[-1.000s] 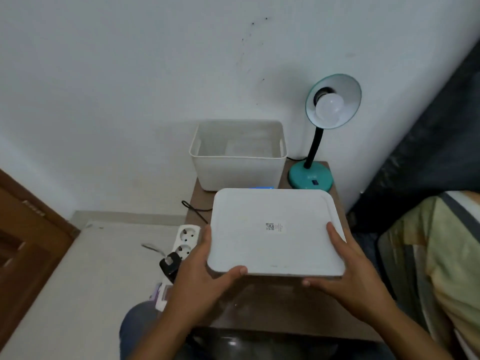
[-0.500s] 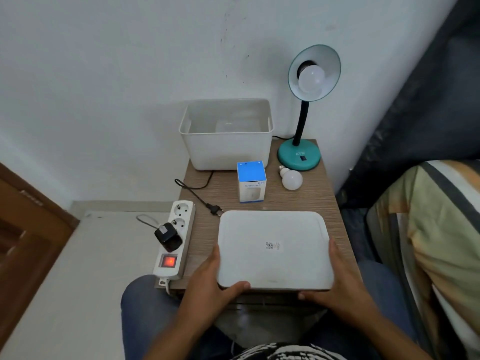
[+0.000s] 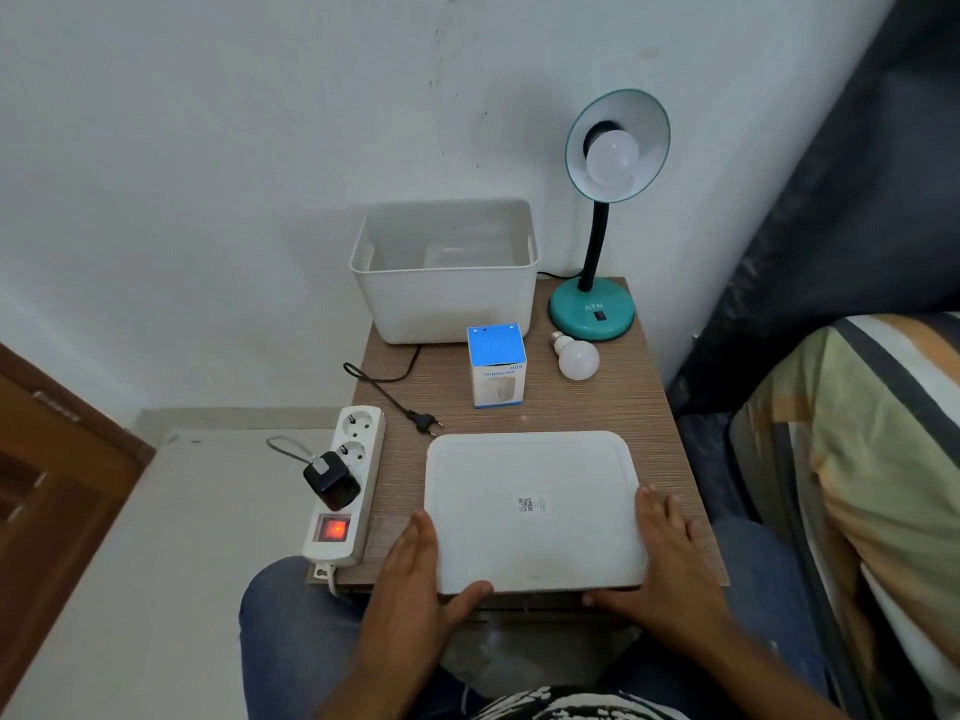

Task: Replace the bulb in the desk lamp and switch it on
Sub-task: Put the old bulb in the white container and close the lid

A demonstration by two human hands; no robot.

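A teal desk lamp (image 3: 592, 314) stands at the table's back right, with a white bulb (image 3: 612, 157) screwed into its shade. A loose white bulb (image 3: 576, 358) lies on the table in front of the lamp's base. The lamp's black plug (image 3: 426, 422) lies unplugged beside a white power strip (image 3: 347, 480) whose red switch glows. A white lid (image 3: 532, 509) lies flat at the table's front edge. My left hand (image 3: 421, 579) holds its left side and my right hand (image 3: 662, 569) its right side, thumbs at the front edge.
A white plastic bin (image 3: 447, 298) stands at the back against the wall. A blue and white box (image 3: 496, 371) stands in front of it. A black charger (image 3: 330, 480) sits in the power strip. Striped bedding (image 3: 857, 485) lies to the right.
Both hands brought the white lid down and toward me, from in front of the bin to flat on the table's front. The box and loose bulb came into sight.
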